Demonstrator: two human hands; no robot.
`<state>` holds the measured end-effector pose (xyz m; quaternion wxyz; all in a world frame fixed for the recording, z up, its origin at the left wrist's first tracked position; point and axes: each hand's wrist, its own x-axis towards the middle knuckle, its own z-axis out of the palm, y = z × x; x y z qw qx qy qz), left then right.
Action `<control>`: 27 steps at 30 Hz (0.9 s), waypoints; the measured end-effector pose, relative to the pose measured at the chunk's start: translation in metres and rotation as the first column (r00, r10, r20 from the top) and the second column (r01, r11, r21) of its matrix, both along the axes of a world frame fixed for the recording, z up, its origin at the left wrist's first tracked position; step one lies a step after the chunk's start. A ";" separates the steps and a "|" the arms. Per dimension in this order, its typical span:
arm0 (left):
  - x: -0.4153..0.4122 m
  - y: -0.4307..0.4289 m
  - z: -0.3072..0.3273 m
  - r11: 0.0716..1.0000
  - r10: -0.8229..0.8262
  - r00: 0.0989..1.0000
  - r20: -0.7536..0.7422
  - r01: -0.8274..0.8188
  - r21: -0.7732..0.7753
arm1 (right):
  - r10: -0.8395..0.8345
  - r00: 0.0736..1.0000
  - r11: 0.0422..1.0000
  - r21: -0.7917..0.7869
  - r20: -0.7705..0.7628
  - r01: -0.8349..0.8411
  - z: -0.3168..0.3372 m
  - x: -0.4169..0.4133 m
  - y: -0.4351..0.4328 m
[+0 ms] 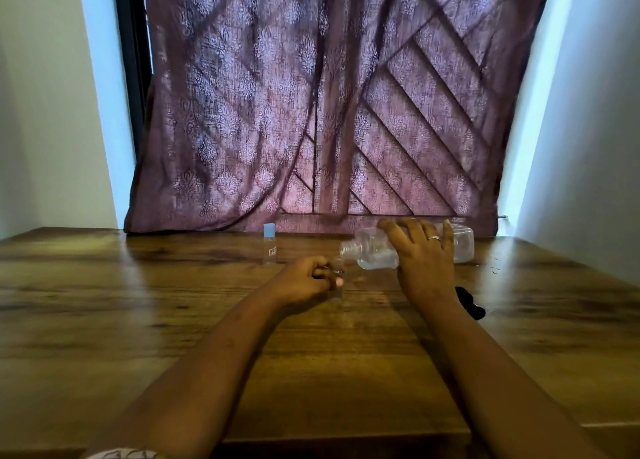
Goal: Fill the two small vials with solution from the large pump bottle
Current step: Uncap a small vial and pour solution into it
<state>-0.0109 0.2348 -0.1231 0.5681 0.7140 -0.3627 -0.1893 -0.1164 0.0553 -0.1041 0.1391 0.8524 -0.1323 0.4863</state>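
Quick count: two small vials, one big bottle, two hands, plus one black thing off to the side.

The big bottle [372, 249] is clear with an open neck. It's tipped nearly flat in the air above the surface [138, 302], toward the far edge and right of the middle. The right hand [424, 250] grasps it from above, fingers spread and wrapped over the body, with a ring [433, 238] on one finger. A bit of clear liquid is pooled along the bottle's low side.

The bottle's neck points left and sits right at the mouth of the open vial [336, 293], which is upright. The left hand [308, 278] pinches that vial near its top between thumb and curled fingers. So the vial is at the right side of that hand, and below and left of the right hand. It's see-through and blurry, so I can't tell how full it is.

The capped vial [269, 247] has a blue cap and a small label. It stands upright close to the far edge, left of both hands and apart from them.

The black thing [471, 304] lies on the surface just right of the right wrist. A purple patterned curtain [311, 95] hangs behind the far edge.
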 end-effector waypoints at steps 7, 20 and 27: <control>0.002 0.000 -0.001 1.000 -0.008 1.000 0.009 0.008 0.004 | 0.006 1.000 1.000 -0.010 0.015 -0.006 0.000 -0.001 0.000; -0.001 0.000 0.002 0.999 -0.033 0.999 -0.018 0.033 -0.026 | -0.011 1.000 1.000 0.017 -0.014 0.011 0.001 -0.001 0.000; 0.000 0.000 0.002 0.999 -0.044 0.999 -0.010 0.044 -0.020 | -0.011 1.000 1.000 0.006 0.013 0.011 0.001 -0.001 0.000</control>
